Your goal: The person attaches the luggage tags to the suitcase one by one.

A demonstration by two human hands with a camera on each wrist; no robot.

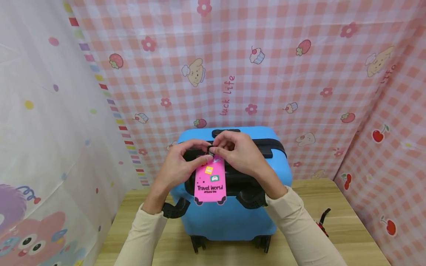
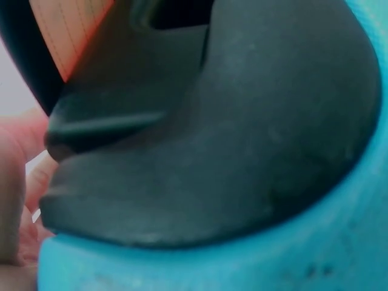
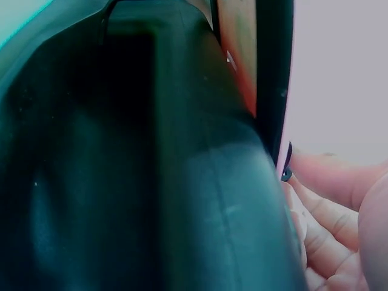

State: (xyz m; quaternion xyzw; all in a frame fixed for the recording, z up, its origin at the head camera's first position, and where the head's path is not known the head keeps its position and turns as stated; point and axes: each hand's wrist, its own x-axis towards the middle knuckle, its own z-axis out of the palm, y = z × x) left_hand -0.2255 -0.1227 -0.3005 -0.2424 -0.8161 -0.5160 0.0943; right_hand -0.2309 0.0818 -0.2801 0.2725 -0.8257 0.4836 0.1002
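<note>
A pink luggage tag [image 1: 209, 181] printed "Travel World" hangs in front of the black upper part of a blue suitcase [image 1: 229, 218]. At the tag's top is a small black strap [image 1: 210, 149]. My left hand [image 1: 176, 164] pinches at this strap from the left, thumb over the tag's upper edge. From the right, my right hand [image 1: 243, 153] holds the same strap between thumb and fingers. The suitcase's black handle [image 1: 263, 149] runs behind both hands. In the right wrist view, the tag [image 3: 287, 121] appears edge-on beside the fingers [image 3: 327, 224].
The suitcase stands upright on a wood-grain table [image 1: 233, 255], its black wheels [image 1: 263, 243] at the front. A small red and black object [image 1: 322, 223] lies on the right, by my sleeve. A pink checked curtain [image 1: 283, 81] hangs behind, and a white patterned one [image 1: 50, 129] at left.
</note>
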